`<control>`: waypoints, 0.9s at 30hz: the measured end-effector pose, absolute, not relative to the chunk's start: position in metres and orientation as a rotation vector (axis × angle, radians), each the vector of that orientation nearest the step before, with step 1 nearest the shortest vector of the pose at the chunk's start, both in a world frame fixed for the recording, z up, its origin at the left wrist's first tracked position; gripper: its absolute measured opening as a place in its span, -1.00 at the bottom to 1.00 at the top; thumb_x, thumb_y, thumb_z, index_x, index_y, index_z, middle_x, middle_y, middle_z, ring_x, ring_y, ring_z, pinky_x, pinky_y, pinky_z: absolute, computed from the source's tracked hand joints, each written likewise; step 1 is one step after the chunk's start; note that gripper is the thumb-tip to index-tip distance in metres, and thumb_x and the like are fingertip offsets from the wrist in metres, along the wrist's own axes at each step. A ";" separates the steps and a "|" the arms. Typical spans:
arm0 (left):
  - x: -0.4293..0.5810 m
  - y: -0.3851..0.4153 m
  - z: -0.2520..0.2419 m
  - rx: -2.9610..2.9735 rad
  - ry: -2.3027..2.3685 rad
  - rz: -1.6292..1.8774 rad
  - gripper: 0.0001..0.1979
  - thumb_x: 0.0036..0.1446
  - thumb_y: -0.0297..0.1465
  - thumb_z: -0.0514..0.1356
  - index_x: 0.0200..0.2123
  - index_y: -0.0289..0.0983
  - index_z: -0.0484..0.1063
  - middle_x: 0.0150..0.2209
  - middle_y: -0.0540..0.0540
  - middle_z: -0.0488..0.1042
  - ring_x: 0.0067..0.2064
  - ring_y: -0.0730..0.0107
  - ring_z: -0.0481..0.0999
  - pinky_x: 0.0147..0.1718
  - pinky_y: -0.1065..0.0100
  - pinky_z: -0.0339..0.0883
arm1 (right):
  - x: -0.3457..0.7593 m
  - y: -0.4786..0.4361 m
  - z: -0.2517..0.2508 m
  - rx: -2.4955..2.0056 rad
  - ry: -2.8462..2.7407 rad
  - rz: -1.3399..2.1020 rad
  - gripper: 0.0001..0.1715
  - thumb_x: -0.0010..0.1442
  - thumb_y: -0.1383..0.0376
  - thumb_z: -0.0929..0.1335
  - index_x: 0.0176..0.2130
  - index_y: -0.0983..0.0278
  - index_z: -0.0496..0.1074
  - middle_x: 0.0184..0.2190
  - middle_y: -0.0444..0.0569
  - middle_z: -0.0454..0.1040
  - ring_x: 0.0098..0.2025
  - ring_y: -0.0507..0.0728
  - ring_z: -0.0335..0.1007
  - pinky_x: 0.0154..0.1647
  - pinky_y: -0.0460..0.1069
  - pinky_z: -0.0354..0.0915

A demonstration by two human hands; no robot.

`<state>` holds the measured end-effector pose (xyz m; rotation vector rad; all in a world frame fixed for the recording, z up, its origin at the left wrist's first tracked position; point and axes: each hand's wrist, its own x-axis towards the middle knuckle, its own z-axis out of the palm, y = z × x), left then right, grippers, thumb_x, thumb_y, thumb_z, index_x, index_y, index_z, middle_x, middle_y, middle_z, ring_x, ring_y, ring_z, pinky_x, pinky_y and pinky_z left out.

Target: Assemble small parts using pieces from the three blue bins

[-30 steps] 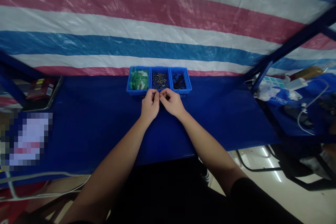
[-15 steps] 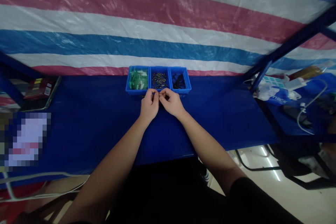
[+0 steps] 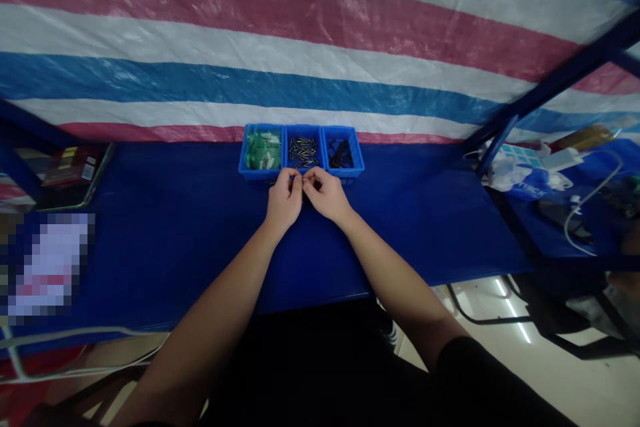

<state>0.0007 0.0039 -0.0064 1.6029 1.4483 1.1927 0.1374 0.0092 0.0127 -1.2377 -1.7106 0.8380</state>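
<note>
My left hand (image 3: 285,199) and right hand (image 3: 325,195) meet fingertip to fingertip, pinched shut on a small part too tiny to make out, just before the middle bin (image 3: 303,152) of metal pins on the bench (image 3: 175,227). A loose grip could drop it.

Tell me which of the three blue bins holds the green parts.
The leftmost bin, just beyond the left hand. The middle bin holds small metal pins, and the right bin holds dark pieces.
</note>
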 end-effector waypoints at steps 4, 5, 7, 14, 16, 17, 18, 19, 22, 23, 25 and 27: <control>0.001 0.004 -0.006 1.611 1.462 1.185 -0.80 0.33 -0.22 0.03 -0.20 -0.18 0.34 -0.52 0.05 0.44 -0.52 0.44 0.43 -0.46 0.40 0.23 | 0.138 0.009 0.013 -1.227 -1.722 0.836 -0.89 0.21 0.25 0.29 -0.30 0.24 0.37 -0.43 -0.14 0.44 -0.40 0.03 0.34 -0.32 -0.06 0.24; 0.001 0.004 -0.006 1.614 1.464 1.181 -0.80 0.33 -0.21 0.03 -0.20 -0.18 0.34 -0.53 0.05 0.44 -0.52 0.44 0.43 -0.46 0.40 0.23 | 0.138 0.009 0.013 -1.223 -1.727 0.834 -0.89 0.22 0.25 0.29 -0.30 0.24 0.36 -0.43 -0.14 0.43 -0.40 0.03 0.34 -0.32 -0.06 0.24; 0.001 0.005 -0.006 1.617 1.461 1.173 -0.80 0.33 -0.22 0.03 -0.20 -0.19 0.34 -0.53 0.06 0.44 -0.53 0.44 0.44 -0.46 0.40 0.24 | 0.138 0.009 0.013 -1.219 -1.737 0.827 -0.89 0.22 0.25 0.28 -0.30 0.24 0.36 -0.42 -0.14 0.43 -0.40 0.02 0.34 -0.33 -0.07 0.24; 0.000 0.006 -0.007 1.614 1.447 1.174 -0.83 0.33 -0.24 0.03 -0.21 -0.18 0.34 -0.52 0.05 0.46 -0.53 0.43 0.46 -0.45 0.39 0.26 | 0.139 0.010 0.012 -1.244 -1.766 0.819 -0.88 0.23 0.24 0.27 -0.29 0.23 0.35 -0.41 -0.14 0.44 -0.39 0.03 0.34 -0.32 -0.06 0.24; 0.000 0.006 -0.008 1.615 1.447 1.170 -0.83 0.33 -0.24 0.03 -0.21 -0.18 0.34 -0.52 0.05 0.46 -0.52 0.42 0.46 -0.45 0.39 0.26 | 0.139 0.010 0.011 -1.249 -1.767 0.826 -0.88 0.23 0.24 0.27 -0.29 0.23 0.35 -0.40 -0.13 0.44 -0.38 0.04 0.35 -0.31 -0.05 0.25; 0.000 0.006 -0.008 1.616 1.449 1.164 -0.83 0.33 -0.24 0.03 -0.21 -0.18 0.34 -0.52 0.04 0.47 -0.52 0.42 0.47 -0.45 0.38 0.26 | 0.139 0.010 0.010 -1.248 -1.767 0.829 -0.88 0.23 0.24 0.27 -0.29 0.23 0.34 -0.40 -0.13 0.44 -0.38 0.04 0.36 -0.30 -0.05 0.25; 0.000 0.006 -0.007 1.616 1.454 1.159 -0.83 0.33 -0.24 0.03 -0.21 -0.18 0.34 -0.52 0.04 0.47 -0.51 0.41 0.47 -0.45 0.38 0.27 | 0.138 0.010 0.010 -1.245 -1.767 0.831 -0.88 0.24 0.24 0.26 -0.29 0.23 0.34 -0.39 -0.13 0.45 -0.37 0.04 0.36 -0.30 -0.05 0.26; 0.000 0.006 -0.007 1.616 1.459 1.152 -0.83 0.33 -0.25 0.03 -0.21 -0.18 0.34 -0.51 0.03 0.47 -0.51 0.41 0.48 -0.44 0.37 0.27 | 0.138 0.010 0.010 -1.242 -1.769 0.834 -0.89 0.24 0.24 0.26 -0.29 0.23 0.34 -0.39 -0.13 0.45 -0.37 0.04 0.36 -0.29 -0.05 0.26; 0.000 0.006 -0.008 1.621 1.469 1.144 -0.83 0.32 -0.25 0.03 -0.22 -0.18 0.34 -0.51 0.03 0.47 -0.50 0.40 0.48 -0.42 0.36 0.29 | 0.138 0.010 0.009 -1.242 -1.776 0.839 -0.90 0.24 0.25 0.26 -0.30 0.22 0.32 -0.40 -0.13 0.44 -0.36 0.05 0.37 -0.28 -0.04 0.26; 0.000 0.006 -0.008 1.624 1.471 1.148 -0.83 0.32 -0.25 0.03 -0.22 -0.18 0.34 -0.50 0.02 0.48 -0.50 0.39 0.48 -0.42 0.36 0.29 | 0.138 0.010 0.009 -1.248 -1.779 0.839 -0.90 0.24 0.25 0.26 -0.30 0.22 0.32 -0.40 -0.13 0.44 -0.36 0.05 0.37 -0.28 -0.04 0.27; 0.000 0.007 -0.009 1.626 1.469 1.153 -0.84 0.32 -0.26 0.03 -0.22 -0.18 0.34 -0.49 0.02 0.48 -0.49 0.40 0.48 -0.42 0.36 0.29 | 0.139 0.010 0.010 -1.257 -1.783 0.841 -0.90 0.24 0.25 0.26 -0.29 0.22 0.31 -0.40 -0.13 0.44 -0.36 0.05 0.37 -0.28 -0.04 0.27; 0.000 0.007 -0.009 1.625 1.464 1.152 -0.84 0.32 -0.27 0.03 -0.22 -0.18 0.34 -0.50 0.03 0.47 -0.50 0.41 0.47 -0.42 0.37 0.28 | 0.139 0.010 0.010 -1.259 -1.786 0.844 -0.90 0.25 0.25 0.25 -0.29 0.21 0.31 -0.40 -0.13 0.44 -0.36 0.05 0.37 -0.28 -0.04 0.27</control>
